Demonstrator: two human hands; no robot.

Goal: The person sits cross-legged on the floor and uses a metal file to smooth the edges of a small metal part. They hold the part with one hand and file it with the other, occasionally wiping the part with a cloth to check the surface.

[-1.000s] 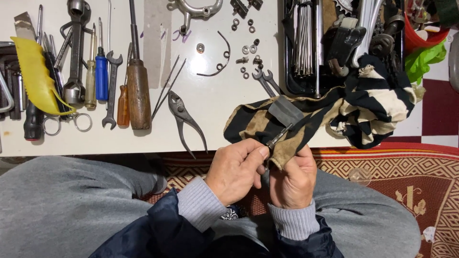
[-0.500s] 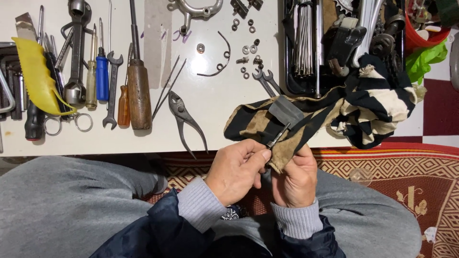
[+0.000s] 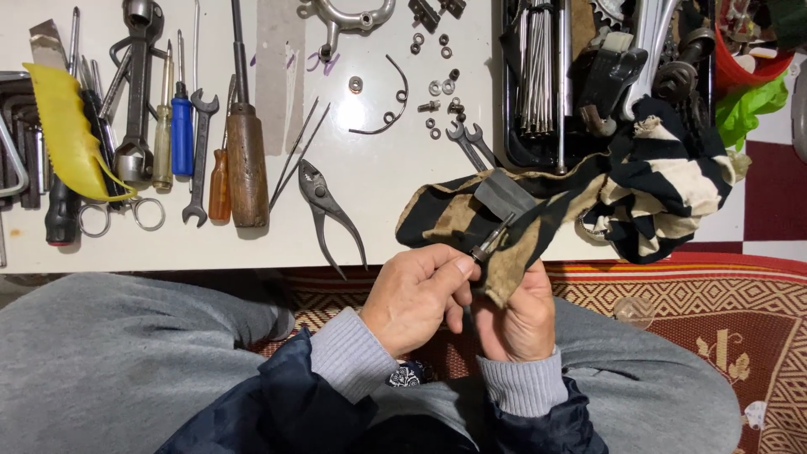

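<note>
— Rag (image 3: 504, 269), dirty and tan, wraps around a small dark metal part (image 3: 492, 240) at the desk's (image 3: 378, 185) near edge, about 6 o'clock from the washers. Who holds what?

— The right hand (image 3: 521, 315) is closed around the rag from below. The left hand (image 3: 416, 294) pinches the metal part's lower end between thumb and fingertips; its tip pokes up toward 1 o'clock.

— Do the hands touch?

— They press together over the person's lap, both clamped on the rag and part.

— What is close by?

— At 9 o'clock from the hands lie slip-joint pliers (image 3: 328, 210). Further at 9 o'clock a wooden-handled screwdriver (image 3: 246, 160), a blue-handled screwdriver (image 3: 182, 134) and a yellow plastic scraper (image 3: 67, 134). At 2 o'clock a black-and-white striped cloth (image 3: 664, 193) drapes off the desk's edge, joined to the rag.
</note>
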